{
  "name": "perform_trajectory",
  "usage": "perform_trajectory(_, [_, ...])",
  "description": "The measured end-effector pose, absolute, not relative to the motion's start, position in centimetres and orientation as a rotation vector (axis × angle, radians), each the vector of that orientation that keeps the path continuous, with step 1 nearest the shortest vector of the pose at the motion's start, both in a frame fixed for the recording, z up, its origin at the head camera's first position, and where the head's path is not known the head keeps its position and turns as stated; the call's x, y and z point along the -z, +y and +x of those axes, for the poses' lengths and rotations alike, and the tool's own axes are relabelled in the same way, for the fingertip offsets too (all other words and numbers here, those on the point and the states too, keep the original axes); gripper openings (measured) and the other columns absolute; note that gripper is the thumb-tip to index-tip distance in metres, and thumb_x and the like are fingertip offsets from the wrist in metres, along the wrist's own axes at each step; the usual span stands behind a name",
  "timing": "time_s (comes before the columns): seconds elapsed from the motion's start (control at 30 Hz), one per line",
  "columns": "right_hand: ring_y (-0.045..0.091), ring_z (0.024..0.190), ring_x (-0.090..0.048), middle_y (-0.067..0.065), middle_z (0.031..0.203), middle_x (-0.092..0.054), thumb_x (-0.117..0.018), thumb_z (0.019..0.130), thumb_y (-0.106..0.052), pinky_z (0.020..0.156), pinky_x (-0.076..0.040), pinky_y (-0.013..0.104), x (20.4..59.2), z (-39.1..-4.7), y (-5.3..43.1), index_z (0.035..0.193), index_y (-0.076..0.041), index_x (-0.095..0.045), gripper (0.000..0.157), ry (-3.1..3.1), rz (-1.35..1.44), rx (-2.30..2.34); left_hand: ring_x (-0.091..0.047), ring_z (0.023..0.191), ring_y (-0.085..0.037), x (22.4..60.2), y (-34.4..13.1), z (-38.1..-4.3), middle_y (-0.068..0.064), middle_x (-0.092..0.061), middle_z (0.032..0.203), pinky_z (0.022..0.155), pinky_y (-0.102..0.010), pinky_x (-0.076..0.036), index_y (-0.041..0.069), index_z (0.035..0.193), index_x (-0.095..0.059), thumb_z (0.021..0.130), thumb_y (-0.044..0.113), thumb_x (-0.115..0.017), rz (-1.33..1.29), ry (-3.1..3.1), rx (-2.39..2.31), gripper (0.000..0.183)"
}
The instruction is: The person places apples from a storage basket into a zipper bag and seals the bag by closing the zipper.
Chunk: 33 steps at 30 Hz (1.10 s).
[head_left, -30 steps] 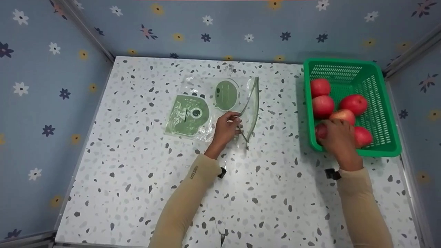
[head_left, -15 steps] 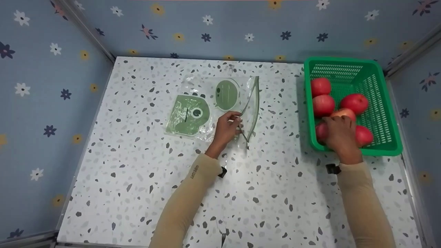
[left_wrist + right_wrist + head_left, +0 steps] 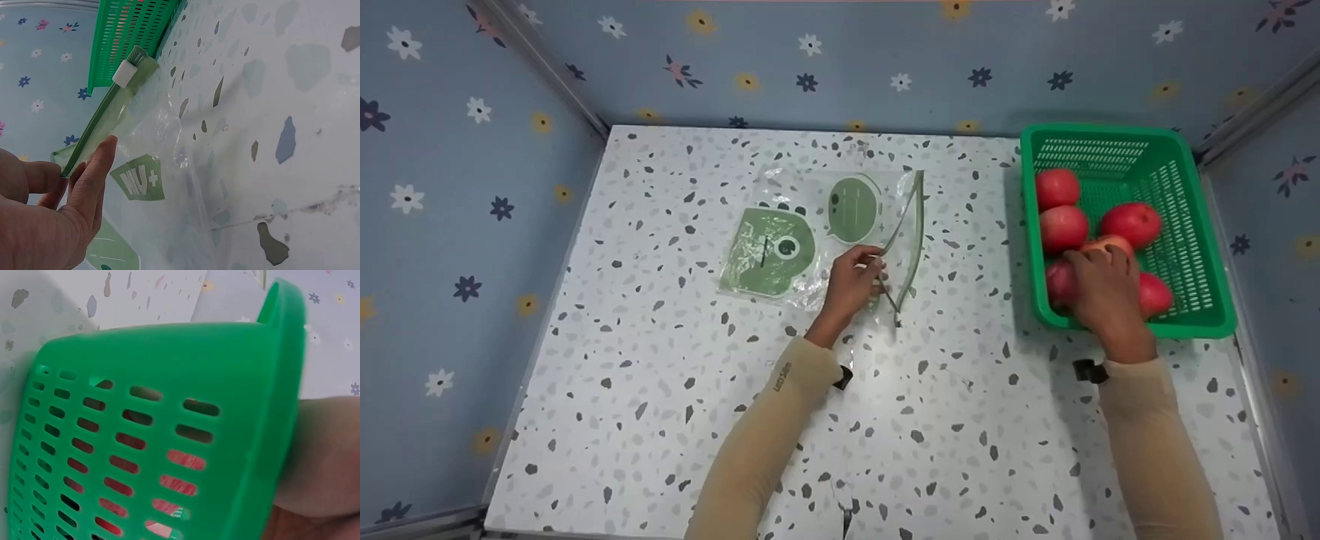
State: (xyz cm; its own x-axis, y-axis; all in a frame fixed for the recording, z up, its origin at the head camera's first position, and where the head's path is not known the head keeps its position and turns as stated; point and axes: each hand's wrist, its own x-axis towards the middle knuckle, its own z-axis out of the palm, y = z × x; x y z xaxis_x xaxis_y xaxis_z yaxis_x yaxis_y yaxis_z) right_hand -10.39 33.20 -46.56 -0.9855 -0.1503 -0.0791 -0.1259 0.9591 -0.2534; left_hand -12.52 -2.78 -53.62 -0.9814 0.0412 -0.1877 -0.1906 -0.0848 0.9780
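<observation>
A clear slider zip bag [image 3: 847,206] with green dinosaur print lies on the speckled table. My left hand [image 3: 855,281] pinches one edge of its mouth between thumb and fingers, and the mouth gapes. In the left wrist view, the left hand [image 3: 62,208] holds the green zip edge, with a white slider [image 3: 125,73] farther along. At the right, my right hand [image 3: 1106,296] reaches into a green basket [image 3: 1222,300] over red apples [image 3: 1132,225]. Its fingers bend down among the apples; the thumb and what lies under the palm are hidden.
The basket wall [image 3: 236,354] stands close to the right wrist and hides most of that hand in its wrist view. Floral panels [image 3: 840,60] rise behind and beside the table [image 3: 660,450].
My right hand has shifted slightly to the right over the apples, showing more of the lower left apple. The left hand and the bag have barely moved.
</observation>
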Motion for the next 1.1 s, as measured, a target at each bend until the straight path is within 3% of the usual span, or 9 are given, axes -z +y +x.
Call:
perform_trajectory(0.2, [0.059,0.136,-0.034,0.036,0.134,-0.052,-0.084,0.080,0.002,0.107,-0.026,0.078,46.3,-10.2,33.1,0.138,0.008,-0.054,0.066,3.133,-0.253,0.394,-0.067,0.081,-0.021,53.6,-2.9,-12.6,-0.019,-0.064,0.100,0.069,-0.030,-0.064,-0.015,0.127,-0.062,0.106,-0.006,-0.054,-0.158,2.016,-2.198,0.024])
perform_trajectory(0.37, [0.056,0.135,-0.038,0.033,0.131,-0.054,-0.089,0.075,0.003,0.107,-0.030,0.075,46.0,-10.0,32.7,0.137,0.006,-0.057,0.069,3.206,-0.291,0.415,-0.068,0.085,-0.028,53.6,-2.9,-12.6,-0.024,-0.064,0.103,0.070,-0.032,-0.065,-0.013,0.127,-0.063,0.106,-0.006,-0.054,-0.171,2.013,-2.199,0.024])
perform_trajectory(0.5, [0.054,0.132,-0.041,0.032,0.131,-0.055,-0.090,0.074,0.006,0.108,-0.031,0.074,45.6,-9.7,32.3,0.135,0.005,-0.058,0.069,3.246,-0.323,0.421,-0.069,0.087,-0.031,53.8,-2.8,-12.6,-0.020,-0.064,0.100,0.071,-0.032,-0.065,-0.011,0.125,-0.064,0.106,-0.006,-0.055,-0.192,2.010,-2.194,0.022])
perform_trajectory(0.7, [0.055,0.132,-0.041,0.032,0.136,-0.053,-0.088,0.076,0.009,0.110,-0.030,0.073,44.7,-9.4,31.6,0.139,0.005,-0.055,0.071,3.279,-0.343,0.421,-0.069,0.086,-0.028,54.0,-2.8,-12.7,-0.010,-0.062,0.095,0.071,-0.031,-0.065,-0.011,0.124,-0.064,0.105,-0.006,-0.056,-0.211,2.009,-2.186,0.021])
perform_trajectory(0.93, [0.055,0.134,-0.042,0.031,0.138,-0.054,-0.089,0.077,0.008,0.111,-0.031,0.071,43.9,-9.4,30.9,0.138,0.002,-0.055,0.070,3.318,-0.355,0.416,-0.068,0.082,-0.023,54.0,-2.7,-12.6,-0.010,-0.063,0.094,0.069,-0.030,-0.064,-0.012,0.125,-0.064,0.106,-0.006,-0.056,-0.196,2.007,-2.193,0.022])
perform_trajectory(1.1, [0.054,0.133,-0.044,0.030,0.139,-0.054,-0.091,0.077,0.005,0.110,-0.034,0.072,43.1,-9.4,30.2,0.138,0.001,-0.055,0.071,3.351,-0.349,0.416,-0.070,0.089,-0.041,54.1,-2.6,-12.7,-0.011,-0.064,0.095,0.068,-0.031,-0.064,-0.009,0.123,-0.066,0.105,-0.006,-0.055,-0.203,2.003,-2.199,0.021])
